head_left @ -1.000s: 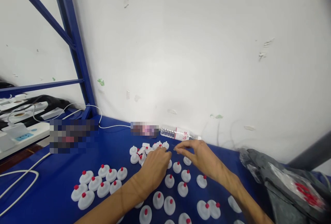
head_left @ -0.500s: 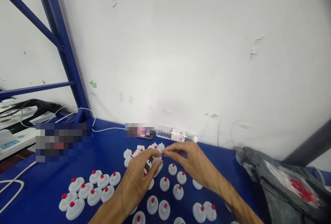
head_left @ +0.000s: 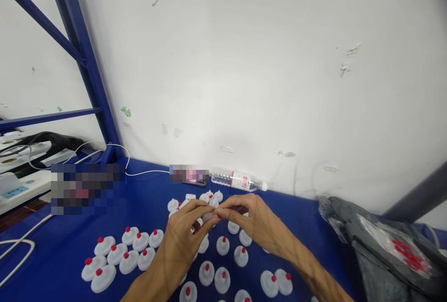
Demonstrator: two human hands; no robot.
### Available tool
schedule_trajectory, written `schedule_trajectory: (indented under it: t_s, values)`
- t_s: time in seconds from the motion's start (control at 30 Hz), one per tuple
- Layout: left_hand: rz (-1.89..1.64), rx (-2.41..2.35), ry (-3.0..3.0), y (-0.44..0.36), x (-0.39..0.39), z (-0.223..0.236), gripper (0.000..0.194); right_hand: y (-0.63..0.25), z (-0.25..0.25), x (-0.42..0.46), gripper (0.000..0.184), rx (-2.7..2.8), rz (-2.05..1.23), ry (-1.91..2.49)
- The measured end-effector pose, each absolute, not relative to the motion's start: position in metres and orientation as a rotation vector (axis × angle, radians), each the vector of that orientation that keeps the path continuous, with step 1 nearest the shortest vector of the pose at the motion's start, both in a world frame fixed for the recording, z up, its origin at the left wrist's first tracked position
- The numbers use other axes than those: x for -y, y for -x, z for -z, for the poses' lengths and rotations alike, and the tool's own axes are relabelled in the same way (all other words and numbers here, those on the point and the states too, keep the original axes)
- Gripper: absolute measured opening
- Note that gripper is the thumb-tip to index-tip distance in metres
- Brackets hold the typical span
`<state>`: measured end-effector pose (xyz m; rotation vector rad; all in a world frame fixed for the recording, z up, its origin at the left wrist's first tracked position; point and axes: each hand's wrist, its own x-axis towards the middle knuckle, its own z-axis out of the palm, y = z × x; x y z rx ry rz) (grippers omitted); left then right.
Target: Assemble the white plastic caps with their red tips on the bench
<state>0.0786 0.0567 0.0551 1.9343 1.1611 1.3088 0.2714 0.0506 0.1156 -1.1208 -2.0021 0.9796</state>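
Observation:
My left hand (head_left: 185,230) is closed, thumb and fingers pinching a translucent white nozzle cap (head_left: 208,217), which they mostly cover. Touching it at its tip, my right hand (head_left: 256,220) pinches a small red tip cap (head_left: 219,216) between thumb and forefinger. Around both hands, similar white caps with red tips lie on the blue tabletop, among them one cap (head_left: 222,246) just below the hands and a group (head_left: 128,261) left of my left forearm. Behind my fingers sit more white caps (head_left: 173,205), some without a visible red tip.
A clear plastic bottle (head_left: 240,181) lies against the wall beside a phone (head_left: 197,182) on a white cable. At right, a grey bag (head_left: 370,246) carries a clear pouch of red pieces (head_left: 410,255). Power strips (head_left: 26,190) and a blue metal frame (head_left: 84,60) stand at left.
My right hand has moved slightly left and closer to my left hand, so their fingertips now meet. The red tip cap shows at the white cap's tip.

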Motion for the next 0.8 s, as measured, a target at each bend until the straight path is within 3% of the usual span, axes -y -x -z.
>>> schedule_trajectory:
  t_s: [0.13,0.43,0.8]
  values:
    - [-1.246,-1.145,-1.767,-0.075,-0.055,-0.059,0.016,-0.271,-0.110,-0.054,0.022,1.971,-1.122,1.093]
    - [-1.049,-1.019,-1.393,-0.057,-0.061,-0.067,0.042,-0.268,-0.105,-0.058,0.028,1.881,-1.415,0.927]
    - [-1.077,-1.265,-1.660,-0.040,-0.057,-0.054,0.032,-0.311,-0.064,-0.101,0.030,1.892,-1.005,1.486]
